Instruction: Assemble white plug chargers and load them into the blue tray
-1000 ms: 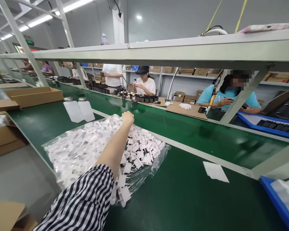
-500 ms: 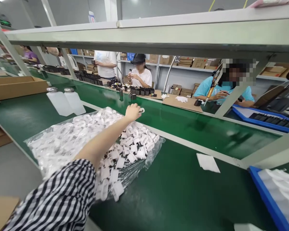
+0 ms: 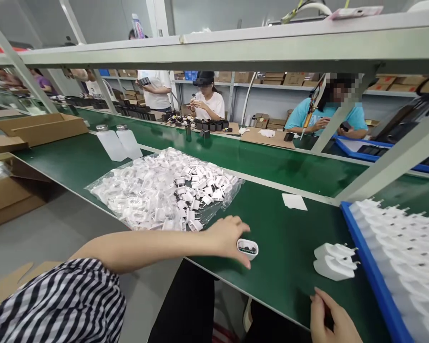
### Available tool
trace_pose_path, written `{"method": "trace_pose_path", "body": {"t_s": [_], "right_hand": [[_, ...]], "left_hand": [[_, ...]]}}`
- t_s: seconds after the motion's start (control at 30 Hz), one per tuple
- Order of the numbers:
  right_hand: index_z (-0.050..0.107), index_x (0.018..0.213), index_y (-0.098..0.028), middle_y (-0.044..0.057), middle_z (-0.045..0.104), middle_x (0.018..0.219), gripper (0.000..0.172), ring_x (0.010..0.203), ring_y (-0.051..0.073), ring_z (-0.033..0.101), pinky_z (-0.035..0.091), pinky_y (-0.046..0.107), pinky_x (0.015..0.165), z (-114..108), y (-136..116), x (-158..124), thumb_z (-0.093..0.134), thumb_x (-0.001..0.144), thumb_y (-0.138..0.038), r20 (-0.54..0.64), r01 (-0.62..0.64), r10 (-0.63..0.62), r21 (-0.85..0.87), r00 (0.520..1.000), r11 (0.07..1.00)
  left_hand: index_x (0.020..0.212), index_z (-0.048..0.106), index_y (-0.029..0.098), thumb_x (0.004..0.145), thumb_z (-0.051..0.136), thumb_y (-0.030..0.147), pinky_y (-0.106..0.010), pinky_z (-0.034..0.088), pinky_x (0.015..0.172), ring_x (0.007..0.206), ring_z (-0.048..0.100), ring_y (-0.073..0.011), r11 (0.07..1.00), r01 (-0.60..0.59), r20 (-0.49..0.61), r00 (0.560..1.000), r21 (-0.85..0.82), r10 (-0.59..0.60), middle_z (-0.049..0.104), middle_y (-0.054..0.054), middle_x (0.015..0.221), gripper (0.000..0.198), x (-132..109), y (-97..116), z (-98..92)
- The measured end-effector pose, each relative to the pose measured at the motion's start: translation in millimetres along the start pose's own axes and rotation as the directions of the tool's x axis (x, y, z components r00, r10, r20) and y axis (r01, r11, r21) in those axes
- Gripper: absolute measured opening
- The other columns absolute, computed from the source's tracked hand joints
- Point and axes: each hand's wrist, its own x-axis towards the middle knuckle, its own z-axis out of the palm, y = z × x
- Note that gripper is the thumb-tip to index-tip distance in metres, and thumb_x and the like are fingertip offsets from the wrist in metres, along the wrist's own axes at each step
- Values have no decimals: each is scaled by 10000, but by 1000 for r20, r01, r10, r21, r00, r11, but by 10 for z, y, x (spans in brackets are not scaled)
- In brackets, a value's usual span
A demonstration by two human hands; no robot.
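White shell (image 3: 247,248), long axis left-right, pinched in my left grip (image 3: 229,237) at lower centre; plugs (image 3: 334,262) lie rightward, nearer my slack, empty right grip (image 3: 331,321).

Factory assembly line. Green conveyor bench (image 3: 293,228) under the left-hand fingers (image 3: 236,223), steel rack frame (image 3: 214,47) overhead. Bulk bag of white plug parts (image 3: 157,190) just beyond them, blue tray (image 3: 375,278) of white plugs to their right. Workers (image 3: 207,102) seated well beyond, across the belt; cartons (image 3: 39,128) far left.
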Motion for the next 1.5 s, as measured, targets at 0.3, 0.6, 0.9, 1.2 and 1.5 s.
{"method": "trace_pose_path", "body": {"t_s": [0.3,0.6,0.9,1.2,1.5], "right_hand": [[563,803,-128,60,594,639,201,586,158,544,366,236,483,48,70,-31,384,757,-205,-78,148,-148,-6,986,989],[514,895,-172,45,568,761,250,609,134,534,438,277,569,-118,-481,150,468,701,-321,380,-421,182,783,907,458],[574,701,-196,-13,551,705,126,556,85,499,431,230,534,119,-828,483,591,595,-261,478,-470,-50,875,877,113],[545,811,-193,36,576,884,186,798,160,536,430,277,692,188,-791,560,512,641,-260,470,-331,-144,777,871,535],[548,804,-208,16,568,894,166,801,141,525,407,255,717,218,-792,594,429,692,-236,479,-5,-372,618,795,786]], "left_hand": [[825,549,68,679,356,-7,-297,406,614,801,507,-233,853,315,-104,948,416,-300,504,-144,879,254,332,-550,-191],[842,576,147,715,415,168,-223,422,697,767,538,-126,841,-25,-513,802,-540,-306,587,-19,823,206,-56,74,-220],[711,581,128,636,520,210,-207,435,563,605,543,-110,285,-269,-379,796,-920,-473,599,-15,658,127,-211,508,247],[913,536,165,675,464,213,-221,409,676,817,503,-123,715,-52,-442,816,-697,-372,537,-34,960,253,-234,189,281],[923,538,199,602,551,298,-206,408,632,729,510,-117,781,119,-238,915,-613,-327,588,15,843,336,-250,113,425]]}}
